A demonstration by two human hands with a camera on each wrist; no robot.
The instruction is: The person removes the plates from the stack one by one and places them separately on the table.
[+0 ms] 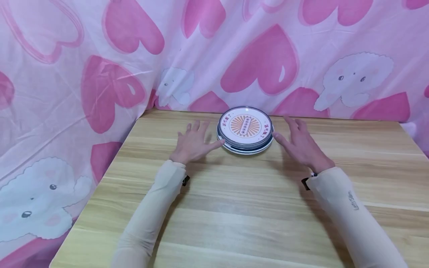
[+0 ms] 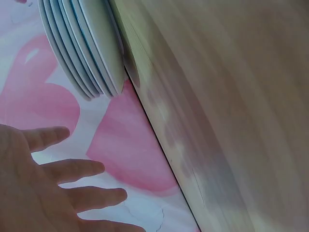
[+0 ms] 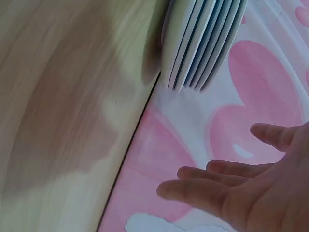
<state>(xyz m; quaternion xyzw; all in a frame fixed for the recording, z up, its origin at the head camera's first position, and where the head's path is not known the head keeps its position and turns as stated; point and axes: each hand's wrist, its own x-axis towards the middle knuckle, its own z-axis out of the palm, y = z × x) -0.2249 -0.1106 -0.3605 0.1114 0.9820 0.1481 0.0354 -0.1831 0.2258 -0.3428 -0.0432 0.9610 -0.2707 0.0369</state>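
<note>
A stack of several round plates (image 1: 246, 126) rests near the back edge of the table; the top one is white with a dark blue rim, an orange sunburst and red characters. Its layered edges also show in both wrist views, as plates (image 2: 82, 48) and plates (image 3: 205, 43). To the left of the stack, my left hand (image 1: 194, 143) has its fingers spread and straight. My right hand (image 1: 301, 145) is on the other side, fingers extended. Both thumbs point toward the stack; in the wrist views each hand appears apart from the plates.
The wood-grain table (image 1: 228, 216) stretches from the stack toward my body. Behind it and to the left hangs a pink cloth (image 1: 261, 63) printed with hearts and white cartoon animals. Each forearm wears a light sleeve, with a dark wrist strap (image 1: 305, 183) at the right cuff.
</note>
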